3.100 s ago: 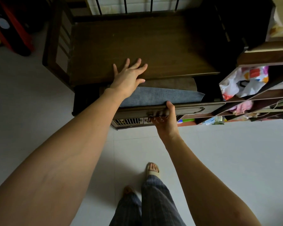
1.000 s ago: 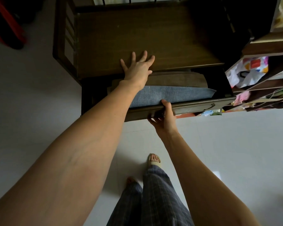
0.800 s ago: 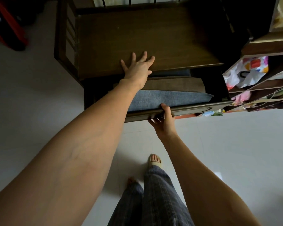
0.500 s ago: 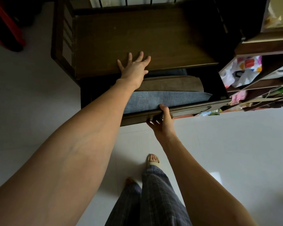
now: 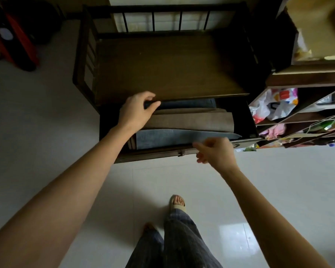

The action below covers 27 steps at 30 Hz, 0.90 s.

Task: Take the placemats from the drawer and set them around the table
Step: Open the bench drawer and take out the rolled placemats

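The drawer (image 5: 155, 152) of a dark wooden cabinet (image 5: 168, 68) stands pulled out below the cabinet top. Inside lie flat placemats: a blue one (image 5: 174, 136) in front, a brown one (image 5: 191, 121) behind it, and a dark blue one (image 5: 190, 103) at the back. My left hand (image 5: 136, 110) is in the drawer, fingers closed on the left end of the dark blue placemat. My right hand (image 5: 216, 151) hovers just off the drawer front at its right part, fingers loosely curled, holding nothing.
Open shelves (image 5: 302, 120) with plastic bags and clutter stand right of the cabinet. A red and black object (image 5: 14, 41) sits on the floor at far left. My legs and a sandalled foot (image 5: 177, 203) are on the pale tiled floor (image 5: 278, 190) below the drawer.
The drawer has come further out. My right hand has let go of the drawer front. My left hand has dropped from the cabinet top's edge into the drawer and closed on the back placemat.
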### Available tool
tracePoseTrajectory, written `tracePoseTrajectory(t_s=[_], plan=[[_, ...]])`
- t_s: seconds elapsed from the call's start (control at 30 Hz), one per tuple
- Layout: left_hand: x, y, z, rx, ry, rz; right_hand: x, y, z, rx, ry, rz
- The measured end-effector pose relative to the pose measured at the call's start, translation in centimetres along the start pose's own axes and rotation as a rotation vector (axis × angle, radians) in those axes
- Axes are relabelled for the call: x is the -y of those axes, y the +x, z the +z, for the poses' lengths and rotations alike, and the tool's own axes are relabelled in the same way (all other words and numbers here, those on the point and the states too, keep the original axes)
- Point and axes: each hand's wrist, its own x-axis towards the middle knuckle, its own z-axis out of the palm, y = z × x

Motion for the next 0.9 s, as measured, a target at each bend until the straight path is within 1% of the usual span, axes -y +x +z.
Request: tracePoseTrajectory(t_s=[0.03, 0.07, 0.1, 0.13, 0.17, 0.2, 0.23, 0.3, 0.4, 0.5, 0.63, 0.77, 0.83, 0.87, 0.9], plan=[[0.9, -1.4, -0.4, -0.026, -0.072, -0.095, 1.4, 0.5, -0.9, -0.11, -0.09, -0.186], [1.6, -2.7, -0.6, 0.001, -0.13, -0.217, 2.8, 1.4, -1.6, -0.137, -0.178, -0.338], [2.1, -3.8, -0.8, 0.071, -0.185, -0.351, 4.4, 2.4, -1.6, -0.052, -0.297, -0.447], [2.3, -4.4, -0.7, 0.162, -0.248, -0.46, 5.6, 3.8, -1.3, 0.122, -0.437, -0.493], [2.3, -4.6, -0.4, 0.24, -0.307, -0.523, 6.3, 5.2, -0.6, 0.298, -0.582, -0.503], [2.3, -4.8, -0.4, 0.278, -0.344, -0.54, 6.8, 6.3, 0.2, 0.429, -0.731, -0.518], [2.2, -5.0, -0.4, 0.289, -0.363, -0.538, 7.0, 7.2, 1.0, 0.509, -0.849, -0.54], [2.0, -5.2, -0.8, 0.281, -0.387, -0.563, 6.8, 8.6, 1.9, 0.574, -0.993, -0.553], [2.6, -6.0, -0.6, 0.242, -0.405, -0.583, 6.6, 10.0, 2.2, 0.593, -1.046, -0.524], [3.6, -6.9, 0.1, 0.131, -0.46, -0.552, 6.8, 10.5, 2.6, 0.631, -1.017, -0.514], [3.1, -7.7, 0.3, 0.068, -0.662, -0.432, 7.7, 11.0, 2.1, 0.634, -0.981, -0.542], [1.3, -7.3, -0.1, -0.033, -0.697, -0.3, 8.4, 11.3, 0.6, 0.608, -0.884, -0.556], [0.5, -6.8, 0.1, -0.108, -0.733, -0.299, 8.3, 10.9, -0.2, 0.536, -0.884, -0.579], [0.1, -6.5, 0.3, -0.144, -0.749, -0.323, 8.2, 10.3, -0.8, 0.46, -0.895, -0.598], [-0.2, -6.1, 0.4, -0.17, -0.765, -0.366, 7.9, 9.5, -1.3, 0.35, -0.908, -0.644]])
